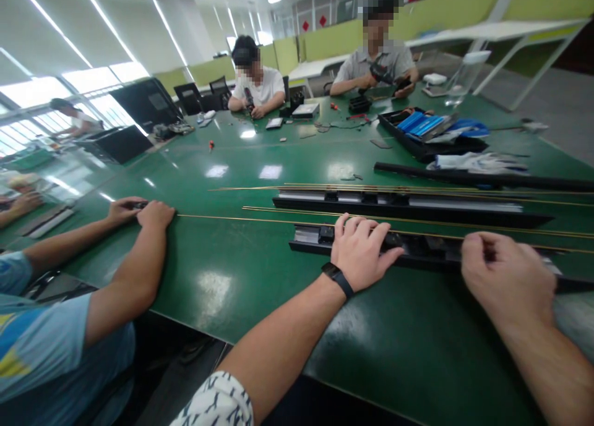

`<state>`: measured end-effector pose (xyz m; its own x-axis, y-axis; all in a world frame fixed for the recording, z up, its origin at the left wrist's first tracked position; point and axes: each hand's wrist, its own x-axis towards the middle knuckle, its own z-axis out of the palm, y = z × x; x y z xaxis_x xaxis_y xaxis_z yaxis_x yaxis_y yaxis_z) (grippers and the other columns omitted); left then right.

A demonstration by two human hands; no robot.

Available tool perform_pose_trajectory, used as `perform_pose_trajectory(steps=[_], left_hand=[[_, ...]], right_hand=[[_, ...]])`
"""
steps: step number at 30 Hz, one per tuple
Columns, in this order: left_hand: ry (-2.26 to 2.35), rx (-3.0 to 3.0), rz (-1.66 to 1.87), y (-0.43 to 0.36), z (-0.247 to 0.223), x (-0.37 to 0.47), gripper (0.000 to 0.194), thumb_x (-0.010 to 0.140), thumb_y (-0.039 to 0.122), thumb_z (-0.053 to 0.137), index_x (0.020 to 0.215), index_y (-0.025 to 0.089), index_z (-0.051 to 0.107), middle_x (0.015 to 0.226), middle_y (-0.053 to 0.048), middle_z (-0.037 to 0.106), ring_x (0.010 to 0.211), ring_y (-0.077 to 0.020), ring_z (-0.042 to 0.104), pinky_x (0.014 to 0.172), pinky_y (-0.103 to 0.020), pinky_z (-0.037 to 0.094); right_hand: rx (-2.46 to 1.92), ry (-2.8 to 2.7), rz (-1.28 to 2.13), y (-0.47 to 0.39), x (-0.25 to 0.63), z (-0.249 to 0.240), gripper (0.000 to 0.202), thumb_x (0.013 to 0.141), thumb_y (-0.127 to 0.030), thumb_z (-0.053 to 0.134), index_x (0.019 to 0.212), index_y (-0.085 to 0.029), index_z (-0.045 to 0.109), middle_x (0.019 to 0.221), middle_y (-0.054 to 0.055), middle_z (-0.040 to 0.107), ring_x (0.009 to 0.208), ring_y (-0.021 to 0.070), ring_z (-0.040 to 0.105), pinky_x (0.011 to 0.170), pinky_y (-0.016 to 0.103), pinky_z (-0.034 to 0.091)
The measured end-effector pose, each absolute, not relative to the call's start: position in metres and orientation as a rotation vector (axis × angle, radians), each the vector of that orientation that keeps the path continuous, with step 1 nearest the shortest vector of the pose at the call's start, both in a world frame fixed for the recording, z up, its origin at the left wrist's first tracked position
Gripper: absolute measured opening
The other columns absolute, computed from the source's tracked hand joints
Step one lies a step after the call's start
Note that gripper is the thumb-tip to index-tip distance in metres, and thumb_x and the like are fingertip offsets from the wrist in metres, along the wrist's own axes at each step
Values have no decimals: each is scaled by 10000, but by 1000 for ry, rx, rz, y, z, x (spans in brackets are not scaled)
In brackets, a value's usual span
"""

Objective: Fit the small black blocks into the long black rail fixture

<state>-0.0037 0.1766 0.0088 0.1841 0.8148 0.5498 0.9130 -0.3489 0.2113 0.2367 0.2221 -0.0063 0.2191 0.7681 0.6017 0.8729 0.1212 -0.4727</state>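
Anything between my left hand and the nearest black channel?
Nothing visible blocks the way: the left hand lies over the black channel. A thin golden rod runs in from picture left; whether it passes under the hand is hidden.

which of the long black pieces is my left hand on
The nearest channel, closest to you: your left hand spreads over it. The middle channel and the farthest bar, by the white gloves, have no hand on them.

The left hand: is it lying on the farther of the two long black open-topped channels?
No, the left hand lies across the nearer long black open-topped channel, with the farther channel just beyond its fingertips.
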Motion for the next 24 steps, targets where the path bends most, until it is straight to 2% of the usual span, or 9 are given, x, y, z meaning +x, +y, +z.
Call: perform_pose_trajectory(steps=[6,11,24], left_hand=[[-1678,-2289,-916,177,8,-3,456,995,590,579,1301,262,663,1232,-53,727,1249,-249,585,1268,-520,262],[-1673,-2279,-933,176,7,-3,439,986,546,612,1314,261,670,1253,-70,723,1257,-270,579,1261,-515,277],[-1668,-2299,-928,177,5,-3,443,1001,539,583,1322,246,672,1251,-83,717,1253,-304,574,1255,-543,255]], right_hand=[[-1647,-1617,-159,218,233,-4,178,822,-443,531,781,-301,632,721,122,665,739,291,569,683,454,365],[-1581,-1698,-170,211,231,-3,312,953,-426,477,913,-213,702,789,101,696,803,258,599,799,410,430],[-1623,-1683,-196,208,231,-2,309,995,-376,454,941,-206,707,836,89,725,844,252,609,819,386,425]])
